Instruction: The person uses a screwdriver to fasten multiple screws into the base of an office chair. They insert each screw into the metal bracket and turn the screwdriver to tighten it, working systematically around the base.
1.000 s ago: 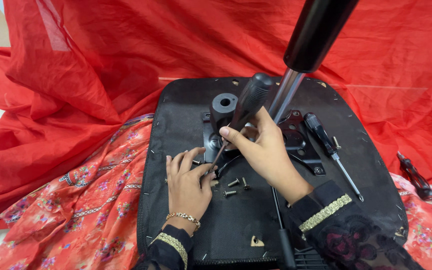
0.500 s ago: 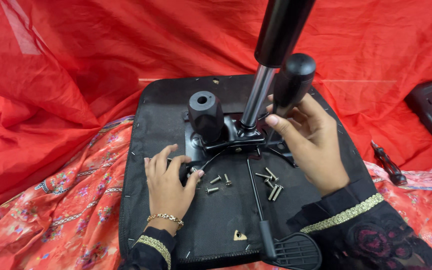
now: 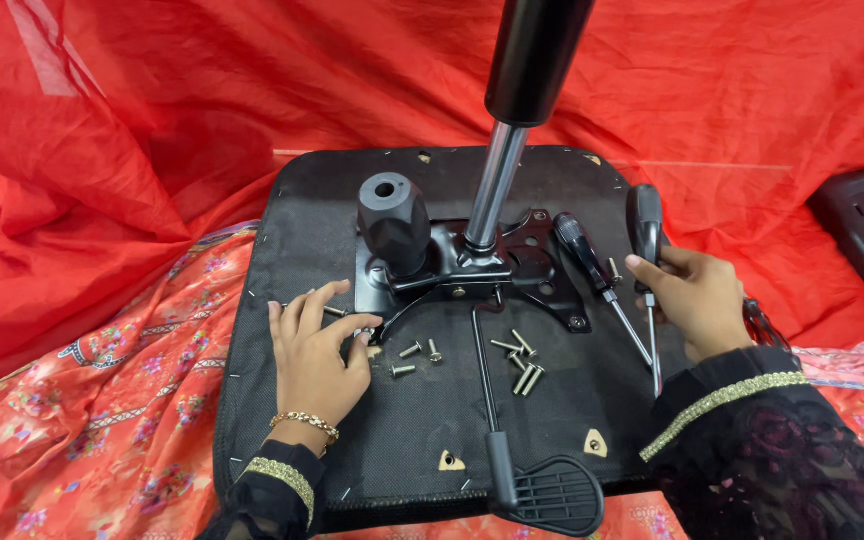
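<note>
Right hand closes on a black-handled screwdriver beside the chair-seat plate; left hand pinches a small bolt; the tool looks light and rigid, best gripped at its ribbed handle.

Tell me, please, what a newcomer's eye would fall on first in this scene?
First, the shiny metal gas cylinder with a black sleeve, rising upright from the black chair-seat underside laid on red cloth. Then the hands: the right hand grips a black-handled screwdriver, while the left hand pinches near scattered silver screws.
</note>
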